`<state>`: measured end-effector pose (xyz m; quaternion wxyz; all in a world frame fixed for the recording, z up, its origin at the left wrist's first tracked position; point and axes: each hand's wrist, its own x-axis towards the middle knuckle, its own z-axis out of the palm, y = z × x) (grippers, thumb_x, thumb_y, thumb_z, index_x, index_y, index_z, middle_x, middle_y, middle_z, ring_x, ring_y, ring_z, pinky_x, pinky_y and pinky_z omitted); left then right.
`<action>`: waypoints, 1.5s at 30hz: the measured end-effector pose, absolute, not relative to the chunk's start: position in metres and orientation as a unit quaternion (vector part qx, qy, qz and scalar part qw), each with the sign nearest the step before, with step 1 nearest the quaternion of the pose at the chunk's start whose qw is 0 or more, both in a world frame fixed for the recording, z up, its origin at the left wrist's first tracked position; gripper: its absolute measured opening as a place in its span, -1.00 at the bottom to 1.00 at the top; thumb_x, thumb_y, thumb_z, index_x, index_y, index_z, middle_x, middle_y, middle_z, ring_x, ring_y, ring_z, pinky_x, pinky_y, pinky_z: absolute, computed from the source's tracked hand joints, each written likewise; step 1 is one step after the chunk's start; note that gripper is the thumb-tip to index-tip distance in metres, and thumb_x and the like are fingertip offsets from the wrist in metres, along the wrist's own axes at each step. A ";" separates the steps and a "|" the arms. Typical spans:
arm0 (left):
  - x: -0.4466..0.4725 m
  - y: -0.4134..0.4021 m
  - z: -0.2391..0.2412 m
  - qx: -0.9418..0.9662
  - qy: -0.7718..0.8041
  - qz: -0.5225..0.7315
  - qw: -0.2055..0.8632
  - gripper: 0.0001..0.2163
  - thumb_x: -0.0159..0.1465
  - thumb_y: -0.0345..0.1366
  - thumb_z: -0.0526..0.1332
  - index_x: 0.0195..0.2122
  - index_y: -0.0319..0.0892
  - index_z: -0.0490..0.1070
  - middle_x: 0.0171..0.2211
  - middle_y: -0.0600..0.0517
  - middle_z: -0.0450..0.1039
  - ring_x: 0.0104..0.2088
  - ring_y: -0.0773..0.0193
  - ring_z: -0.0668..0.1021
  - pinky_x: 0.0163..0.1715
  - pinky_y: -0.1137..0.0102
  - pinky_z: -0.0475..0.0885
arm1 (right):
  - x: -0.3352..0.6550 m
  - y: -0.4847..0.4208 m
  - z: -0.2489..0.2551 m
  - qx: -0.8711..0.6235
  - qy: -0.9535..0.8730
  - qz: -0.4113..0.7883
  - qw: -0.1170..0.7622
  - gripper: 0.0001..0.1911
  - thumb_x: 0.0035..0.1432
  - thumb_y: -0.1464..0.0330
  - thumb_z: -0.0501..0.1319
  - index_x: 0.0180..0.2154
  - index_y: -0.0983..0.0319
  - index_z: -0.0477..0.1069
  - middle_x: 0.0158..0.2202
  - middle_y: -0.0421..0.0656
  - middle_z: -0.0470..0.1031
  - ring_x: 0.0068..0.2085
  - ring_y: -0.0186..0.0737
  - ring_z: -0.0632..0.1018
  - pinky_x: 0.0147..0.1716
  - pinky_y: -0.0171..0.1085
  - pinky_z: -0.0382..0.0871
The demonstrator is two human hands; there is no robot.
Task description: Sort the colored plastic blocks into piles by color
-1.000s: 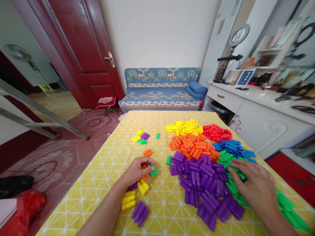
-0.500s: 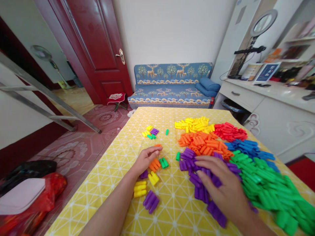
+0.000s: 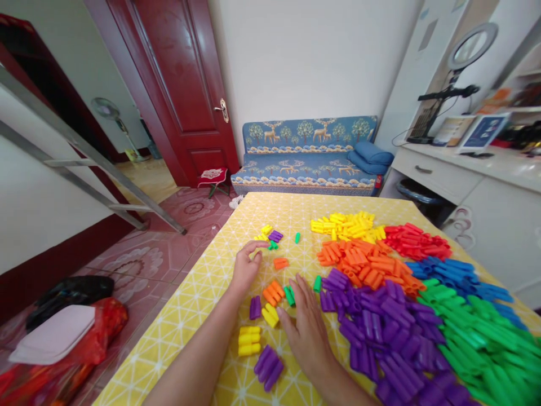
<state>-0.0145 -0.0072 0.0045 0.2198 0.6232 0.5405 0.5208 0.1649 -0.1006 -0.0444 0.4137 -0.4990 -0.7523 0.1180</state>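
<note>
My left hand [image 3: 248, 262] reaches over the table with its fingers apart, nothing visible in them. Its fingertips are close to a small cluster of yellow pieces [image 3: 266, 229], a purple piece [image 3: 276, 235] and a green piece [image 3: 273, 246]. An orange piece [image 3: 280, 263] lies just right of the thumb. My right hand [image 3: 307, 332] is stretched out low over the cloth, thumb spread and no object visible in it. Beside its fingers are a green tube-shaped plastic piece [image 3: 289, 295], a yellow piece [image 3: 270, 316] and a larger orange piece [image 3: 274, 292].
Heaps of purple [image 3: 393, 330], green [image 3: 486, 332], orange [image 3: 367, 262], yellow [image 3: 349, 226], red [image 3: 418, 241] and blue tubes [image 3: 460, 273] cover the table's right side. A patterned sofa [image 3: 308, 163] stands beyond. A metal ladder [image 3: 122, 180] leans at left.
My right hand has moved left, off the purple heap toward the loose pieces. My left hand has let go of the small orange piece, which now lies on the cloth. The view has shifted slightly.
</note>
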 end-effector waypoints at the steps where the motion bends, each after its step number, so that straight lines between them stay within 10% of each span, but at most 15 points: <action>1: -0.015 0.002 0.007 0.651 0.547 0.493 0.183 -0.72 0.13 -0.40 0.11 -0.17 -0.14 0.53 -0.06 -0.04 0.50 0.03 0.14 0.47 0.12 0.22 0.27 | 0.165 -0.100 -0.044 -0.497 -0.749 0.119 0.421 -0.45 0.21 0.30 0.11 0.22 0.18 0.11 0.26 0.04 0.17 0.28 0.04 0.19 0.18 0.16 0.16; 8: -0.004 0.066 0.007 0.723 0.657 0.179 0.116 -0.13 -0.03 0.19 0.30 0.29 0.06 0.08 0.37 -0.15 -0.18 0.33 -0.31 -0.12 0.19 -0.13 -0.05 | 0.165 -0.098 -0.045 -0.504 -0.737 0.135 0.430 -0.46 0.21 0.29 0.12 0.21 0.20 0.13 0.25 0.03 0.18 0.27 0.02 0.20 0.18 0.13 0.16; 18: 0.010 0.070 -0.001 0.779 0.583 0.225 0.060 -0.52 0.16 0.07 0.20 0.04 -0.04 0.45 0.08 -0.07 0.37 0.08 0.07 0.39 0.14 0.23 0.22 | 0.164 -0.100 -0.038 -0.512 -0.704 0.169 0.462 -0.54 0.23 0.32 0.08 0.15 0.24 0.17 0.21 0.08 0.22 0.24 -0.02 0.24 0.17 0.09 0.20; 25: 0.046 0.076 0.022 0.849 0.478 0.204 0.093 -0.54 0.14 -0.16 0.28 0.10 0.02 0.39 0.22 -0.02 0.24 0.20 0.03 0.28 0.20 0.13 0.11 | 0.165 -0.098 -0.034 -0.500 -0.675 0.205 0.502 -0.64 0.22 0.33 0.09 0.06 0.18 0.28 0.12 -0.01 0.33 0.17 -0.07 0.33 0.15 0.02 0.23; 30: 0.072 0.063 0.032 0.884 0.397 0.181 0.169 -0.86 0.12 -0.30 0.28 -0.31 -0.13 0.61 -0.21 -0.03 0.57 -0.17 0.17 0.54 -0.07 0.34 0.37 | 0.167 -0.098 -0.026 -0.493 -0.646 0.246 0.528 -0.74 0.23 0.35 0.06 -0.03 0.18 0.31 0.00 -0.05 0.39 0.05 -0.15 0.41 0.05 -0.10 0.32; 35: 0.076 0.044 0.035 0.875 0.304 0.110 0.360 -0.72 0.01 -0.37 0.36 -0.20 -0.17 0.59 -0.37 0.02 0.58 -0.43 0.31 0.54 -0.45 0.53 0.38 | 0.165 -0.099 -0.021 -0.491 -0.636 0.269 0.531 -0.76 0.20 0.36 0.07 -0.07 0.18 0.33 -0.08 -0.08 0.43 -0.02 -0.16 0.45 -0.03 -0.16 0.35; 45: 0.073 0.038 0.029 0.898 0.298 0.079 0.313 -0.75 -0.01 -0.48 0.28 -0.28 -0.18 0.60 -0.54 0.07 0.52 -0.56 0.33 0.50 -0.56 0.52 0.33 | 0.167 -0.098 -0.021 -0.472 -0.649 0.276 0.529 -0.83 0.19 0.38 0.07 -0.22 0.18 0.41 -0.20 -0.11 0.46 -0.11 -0.17 0.49 -0.10 -0.22 0.38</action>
